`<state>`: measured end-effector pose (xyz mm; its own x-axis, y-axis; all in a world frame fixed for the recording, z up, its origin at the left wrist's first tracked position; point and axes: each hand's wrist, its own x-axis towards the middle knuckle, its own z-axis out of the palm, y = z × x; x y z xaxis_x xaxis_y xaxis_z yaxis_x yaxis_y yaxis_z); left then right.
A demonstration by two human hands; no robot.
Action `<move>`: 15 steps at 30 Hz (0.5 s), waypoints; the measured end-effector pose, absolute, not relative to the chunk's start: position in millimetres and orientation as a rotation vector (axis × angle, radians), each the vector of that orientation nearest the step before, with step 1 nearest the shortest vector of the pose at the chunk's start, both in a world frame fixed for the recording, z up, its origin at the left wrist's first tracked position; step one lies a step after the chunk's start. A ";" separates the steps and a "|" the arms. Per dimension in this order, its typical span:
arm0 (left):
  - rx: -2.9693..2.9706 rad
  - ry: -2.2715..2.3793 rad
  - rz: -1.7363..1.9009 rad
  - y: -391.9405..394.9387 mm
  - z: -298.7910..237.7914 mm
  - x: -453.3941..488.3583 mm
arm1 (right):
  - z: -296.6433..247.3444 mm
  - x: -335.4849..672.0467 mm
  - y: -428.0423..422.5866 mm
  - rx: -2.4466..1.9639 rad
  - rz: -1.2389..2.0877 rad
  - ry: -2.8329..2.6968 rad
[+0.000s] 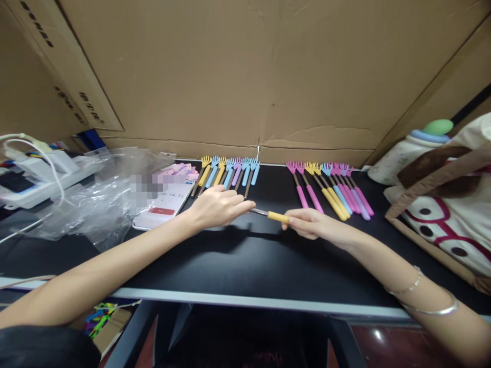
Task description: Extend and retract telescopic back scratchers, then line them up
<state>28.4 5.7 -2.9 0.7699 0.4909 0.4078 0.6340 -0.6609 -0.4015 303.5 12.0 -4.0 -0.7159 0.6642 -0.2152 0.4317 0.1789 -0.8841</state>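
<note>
A phone lies face up on the black table, and everything here is placed from it. Just right of the phone, the left hand rests on the tabletop with its fingers drawn together around the far end of a yellow-handled back scratcher. The hand hides the tool's head, so only the thin metal rod and the yellow grip show. Further right of the phone, the right hand pinches the tip of that yellow grip between thumb and fingers. The scratcher runs nearly level between the two hands, just above the table. Behind the phone and a little to its right, a left row of scratchers lies side by side in yellow, blue and purple, claws pointing away from the person. Well to the right of the phone, beyond the right hand, a right row of scratchers fans out in pink, yellow, blue and purple. A crumpled clear plastic bag lies just left of the phone, touching its edge. Small pink packets are piled right behind the phone. Far right of the phone are a white bottle with a green cap and a printed tote bag. A cardboard wall rises behind them all. Two thin bracelets circle the right wrist.
</note>
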 end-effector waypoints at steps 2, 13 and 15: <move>-2.424 -0.857 -0.362 5.4 -3.8 30.6 | -1.5 303.0 12.9 -1.085 1.338 -2.318; -2.574 -1.123 -0.291 2.5 -16.0 33.9 | -6.2 304.8 3.5 -1.217 0.171 -2.620; -2.604 -1.178 -0.289 1.2 -14.9 35.1 | -8.6 307.5 4.6 -1.187 -0.050 -2.635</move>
<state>35.1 1.2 -14.9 0.6499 0.7032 0.2883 0.7568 -0.6338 -0.1602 307.5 4.6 -8.6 -0.6365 0.7328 0.2406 0.7414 0.6673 -0.0713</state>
